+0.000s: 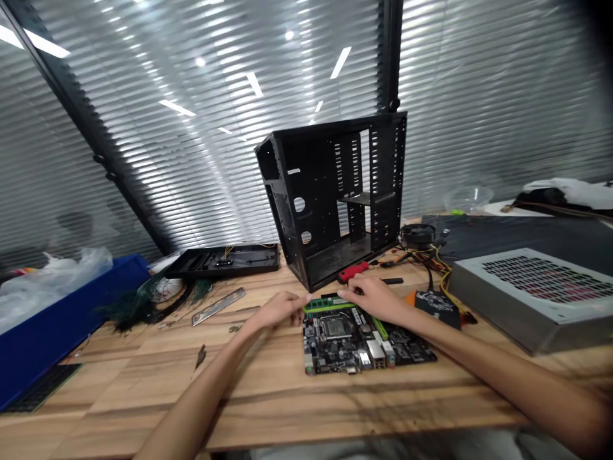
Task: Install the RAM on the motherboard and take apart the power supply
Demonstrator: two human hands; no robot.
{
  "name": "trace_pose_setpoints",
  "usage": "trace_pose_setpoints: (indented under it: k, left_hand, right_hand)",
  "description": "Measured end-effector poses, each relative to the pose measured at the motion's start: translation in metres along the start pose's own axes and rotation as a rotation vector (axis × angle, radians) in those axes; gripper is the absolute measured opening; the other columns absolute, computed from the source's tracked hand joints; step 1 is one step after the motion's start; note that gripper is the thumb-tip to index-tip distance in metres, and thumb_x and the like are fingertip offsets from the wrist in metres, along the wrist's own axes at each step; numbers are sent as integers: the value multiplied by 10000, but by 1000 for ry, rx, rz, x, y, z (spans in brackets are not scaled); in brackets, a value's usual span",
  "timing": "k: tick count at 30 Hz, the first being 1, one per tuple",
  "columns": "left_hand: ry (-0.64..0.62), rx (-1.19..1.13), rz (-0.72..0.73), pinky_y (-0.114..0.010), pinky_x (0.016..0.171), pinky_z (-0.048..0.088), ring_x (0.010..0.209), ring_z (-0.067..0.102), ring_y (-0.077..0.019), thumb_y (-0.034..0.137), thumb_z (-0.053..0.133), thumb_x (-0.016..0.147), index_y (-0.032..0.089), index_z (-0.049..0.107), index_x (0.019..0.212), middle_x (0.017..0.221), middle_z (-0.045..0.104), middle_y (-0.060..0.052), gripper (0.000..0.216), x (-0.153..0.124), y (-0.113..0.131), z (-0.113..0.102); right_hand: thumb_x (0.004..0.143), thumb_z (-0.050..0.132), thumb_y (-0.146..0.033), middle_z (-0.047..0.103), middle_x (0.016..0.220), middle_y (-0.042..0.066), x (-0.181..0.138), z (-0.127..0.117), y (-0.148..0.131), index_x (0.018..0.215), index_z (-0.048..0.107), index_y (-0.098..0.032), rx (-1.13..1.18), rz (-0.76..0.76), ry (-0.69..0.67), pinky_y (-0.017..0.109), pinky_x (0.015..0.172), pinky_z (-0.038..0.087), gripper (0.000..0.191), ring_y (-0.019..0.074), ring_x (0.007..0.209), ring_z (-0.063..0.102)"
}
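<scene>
A black motherboard (342, 348) lies flat on the wooden table, its CPU socket (335, 327) facing up and its metal ports toward me. Along its far edge runs a green RAM stick (328, 303) at the memory slots. My left hand (281, 308) is closed at the stick's left end, the thumb on it and the other fingers curled. At the right end, my right hand (376, 298) is also closed, with thumb and fingertips on the stick. Whether the stick is fully seated in its slot, I cannot tell.
Behind the board stands an open black computer case (335, 191), with a red-handled screwdriver (353, 271) before it. A power supply (536, 294) sits right, near cables and a fan (417, 235). Left are a black front panel (230, 262), a metal plate (219, 306) and a blue bin (71, 313).
</scene>
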State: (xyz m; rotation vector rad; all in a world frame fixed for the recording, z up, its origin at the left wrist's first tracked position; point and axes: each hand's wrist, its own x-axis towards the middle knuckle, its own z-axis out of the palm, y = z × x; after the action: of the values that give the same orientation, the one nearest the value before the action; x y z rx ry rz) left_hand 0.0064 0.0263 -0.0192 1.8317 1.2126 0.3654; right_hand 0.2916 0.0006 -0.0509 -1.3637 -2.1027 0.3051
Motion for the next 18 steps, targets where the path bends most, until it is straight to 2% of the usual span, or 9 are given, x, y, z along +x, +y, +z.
trace_pose_setpoints:
  k: [5, 10, 18]
  left_hand:
    - [-26, -22, -52, -266, 483, 288, 453, 436, -96, 877, 642, 732, 129, 695, 672, 585, 645, -56, 752, 1, 4, -5]
    - [-79, -68, -47, -269, 483, 268, 472, 411, -94, 899, 665, 674, 134, 702, 694, 603, 625, -45, 766, 0, 2, -6]
    - [-53, -51, -132, -264, 452, 190, 440, 346, -78, 933, 640, 681, 146, 660, 682, 565, 569, -17, 787, -1, 1, -4]
  right_hand:
    - [1008, 507, -591, 612, 868, 40, 6, 4, 9, 744, 588, -213, 8, -28, -12, 318, 761, 412, 468, 203, 816, 607]
    - [1007, 520, -549, 611, 859, 31, 7, 2, 6, 755, 588, -211, 2, -40, -37, 305, 730, 390, 428, 186, 773, 582]
    - [998, 523, -564, 617, 784, 9, 11, 1, 7, 727, 533, -217, 28, -54, -97, 295, 688, 350, 440, 182, 743, 565]
